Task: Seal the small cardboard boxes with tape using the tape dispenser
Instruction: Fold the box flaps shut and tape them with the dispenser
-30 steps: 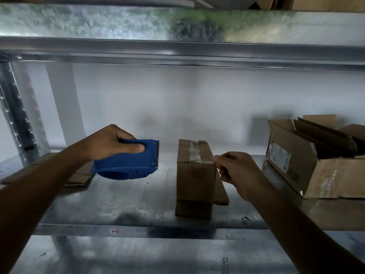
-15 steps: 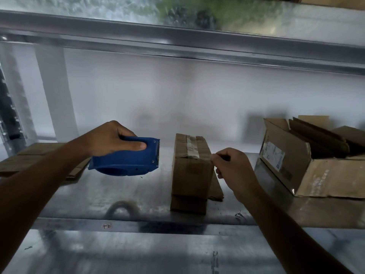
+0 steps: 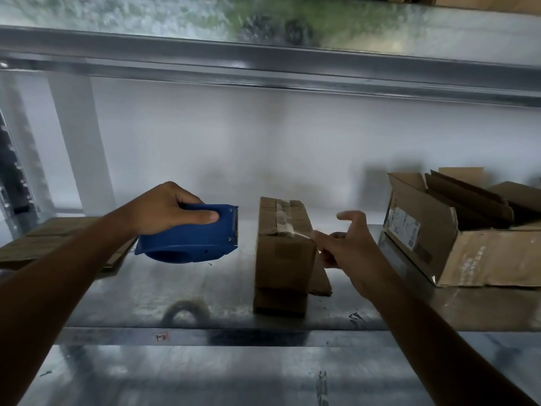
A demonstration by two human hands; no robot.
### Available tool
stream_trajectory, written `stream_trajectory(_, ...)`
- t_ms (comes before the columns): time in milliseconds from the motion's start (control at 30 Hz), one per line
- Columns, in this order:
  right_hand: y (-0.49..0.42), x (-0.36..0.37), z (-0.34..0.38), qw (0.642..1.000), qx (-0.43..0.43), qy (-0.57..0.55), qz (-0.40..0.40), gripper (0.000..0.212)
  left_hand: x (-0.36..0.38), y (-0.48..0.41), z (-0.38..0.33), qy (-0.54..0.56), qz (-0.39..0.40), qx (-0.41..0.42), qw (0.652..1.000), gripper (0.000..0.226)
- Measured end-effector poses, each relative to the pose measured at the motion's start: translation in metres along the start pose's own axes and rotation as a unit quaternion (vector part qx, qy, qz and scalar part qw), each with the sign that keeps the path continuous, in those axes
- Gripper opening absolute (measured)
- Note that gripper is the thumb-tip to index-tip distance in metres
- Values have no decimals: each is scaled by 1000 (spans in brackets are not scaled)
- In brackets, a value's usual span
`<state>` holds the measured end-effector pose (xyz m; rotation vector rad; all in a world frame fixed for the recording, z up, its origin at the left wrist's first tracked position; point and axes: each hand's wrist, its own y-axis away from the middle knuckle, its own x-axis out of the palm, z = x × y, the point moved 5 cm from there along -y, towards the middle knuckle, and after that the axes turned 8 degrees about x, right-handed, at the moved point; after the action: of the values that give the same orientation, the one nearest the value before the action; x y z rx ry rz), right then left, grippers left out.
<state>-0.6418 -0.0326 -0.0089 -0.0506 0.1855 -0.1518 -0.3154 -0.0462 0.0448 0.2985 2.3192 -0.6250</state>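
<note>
The blue tape dispenser (image 3: 190, 234) is gripped by the left hand (image 3: 165, 209), apart from the small cardboard box (image 3: 282, 256) (near the shelf's (image 3: 140, 294) front edge), whose top right edge is touched by the loosely spread right hand (image 3: 348, 247).

Dim, cool light; the white back wall (image 3: 234, 148) is brightest, with a soft shadow left of the open carton (image 3: 483, 259). The metal shelf (image 3: 140, 291) shows hazy reflections. The upper beam (image 3: 263, 68) bows from wide-angle distortion; raised fingers (image 3: 347, 214) of the right hand (image 3: 351, 247) are motion-blurred.
</note>
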Motion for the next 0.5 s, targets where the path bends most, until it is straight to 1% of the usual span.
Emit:
stream_trajectory(33, -1, -2, 0, 1000, 4, -6, 5, 39, 1, 0, 1, 0, 1, -1, 1000, 82)
stream_trajectory(67, -1, -2, 1, 1000, -11, 14, 6, 35, 2, 1, 2, 1, 0, -2, 1000, 78)
stream_trajectory(133, 0, 0, 2, 993, -80, 92, 5, 18, 3, 3, 4, 3, -1, -3, 1000, 74)
stream_trajectory(233, 1, 9, 2, 963, -195, 183, 16, 20, 6, 3, 9, -7, 4, -5, 1000, 86)
stream_trajectory(300, -3, 12, -1, 951, -234, 199, 28, 20, 6, 6, 11, -5, 2, -11, 1000, 84)
stream_trajectory(433, -10, 12, -12, 944, -269, 191, 29, 20, 5, 9, 8, 6, -5, -13, 1000, 63)
stream_trajectory(500, -13, 10, -16, 931, -300, 210, 17, 21, 3, 9, 5, 7, -9, -11, 1000, 65)
